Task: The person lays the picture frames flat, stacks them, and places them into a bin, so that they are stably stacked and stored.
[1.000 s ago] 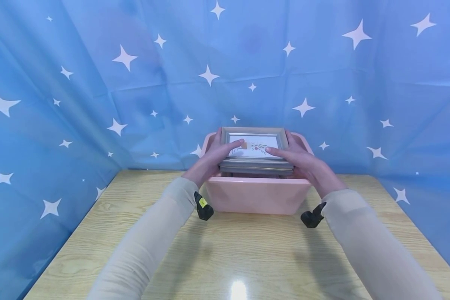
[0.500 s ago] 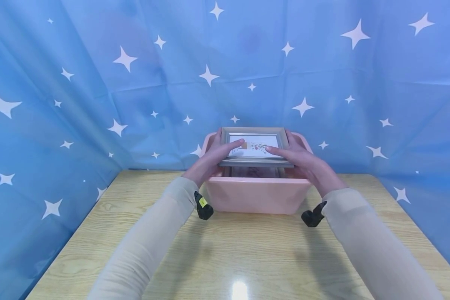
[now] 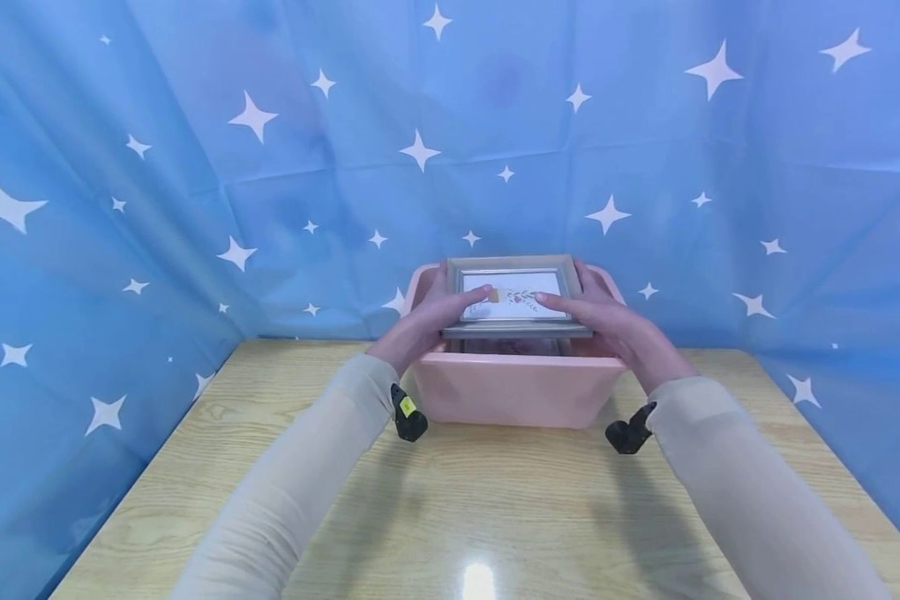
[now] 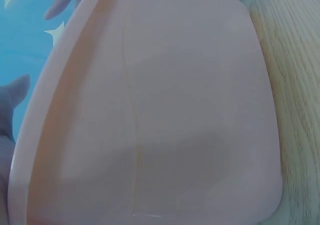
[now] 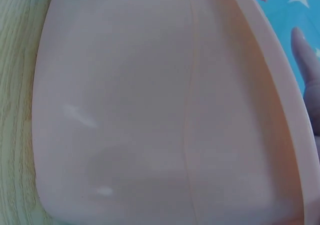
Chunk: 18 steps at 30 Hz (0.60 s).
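In the head view a silver-grey picture frame (image 3: 512,310) with a white floral print is held over a pink plastic basin (image 3: 521,392). My left hand (image 3: 437,307) grips its left side, thumb across the glass. On the right side my right hand (image 3: 602,313) does likewise, its thumb lying on the print. The fingers beneath the frame are mostly hidden. Another frame (image 3: 512,347) lies lower, inside the basin, largely covered by the held one. Both wrist views mainly show the basin's outer wall (image 4: 175,100), with a few fingers past the rim (image 5: 270,60).
The basin stands near the back of a wood-grain table (image 3: 510,500). Directly behind hangs a blue curtain (image 3: 495,117) with white stars, which also covers the sides. A black wrist camera (image 3: 408,421) sits below the left cuff, and another wrist camera (image 3: 627,433) below the right.
A second, thicker layer showed under the held frame at first; it has come away, and a frame now shows lower in the basin. The held frame and hands have barely shifted.
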Motion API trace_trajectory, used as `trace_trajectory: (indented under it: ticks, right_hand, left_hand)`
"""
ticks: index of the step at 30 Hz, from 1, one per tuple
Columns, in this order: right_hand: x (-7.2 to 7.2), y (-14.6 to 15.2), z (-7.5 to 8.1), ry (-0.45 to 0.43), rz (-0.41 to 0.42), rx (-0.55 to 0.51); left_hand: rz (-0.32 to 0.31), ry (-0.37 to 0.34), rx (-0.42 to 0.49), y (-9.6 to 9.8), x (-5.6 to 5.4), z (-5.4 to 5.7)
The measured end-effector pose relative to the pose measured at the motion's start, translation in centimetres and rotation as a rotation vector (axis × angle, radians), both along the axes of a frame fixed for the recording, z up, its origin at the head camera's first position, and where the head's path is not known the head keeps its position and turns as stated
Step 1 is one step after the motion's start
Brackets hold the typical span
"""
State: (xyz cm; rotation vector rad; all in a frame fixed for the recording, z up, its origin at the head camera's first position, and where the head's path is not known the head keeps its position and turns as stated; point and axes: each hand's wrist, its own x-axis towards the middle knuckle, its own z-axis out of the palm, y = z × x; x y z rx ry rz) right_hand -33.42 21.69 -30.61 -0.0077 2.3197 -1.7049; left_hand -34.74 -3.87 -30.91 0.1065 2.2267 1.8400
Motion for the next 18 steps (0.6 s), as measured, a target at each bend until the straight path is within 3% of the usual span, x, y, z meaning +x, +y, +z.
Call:
trace_trajectory:
  ticks: [4,8,13,18]
  right_hand:
    - [-0.1,0.2,-0.1,0.021,0.022,0.028]
    - [0.2,0.5,0.3,0.052,0.054,0.107]
    - [0.6,0.5,0.8,0.075,0.073,0.14]
    - [0.8,0.6,1.0,0.075,0.09,0.14]
  left_hand:
    - [-0.02,-0.015,0.018,0.0,0.1,-0.1]
    - [0.015,-0.034,0.062,0.0,0.0,-0.3]
    - [0.079,0.036,0.059,0.0,-0.1,-0.2]
    - [0.055,0.044,0.074,-0.4,0.1,0.2]
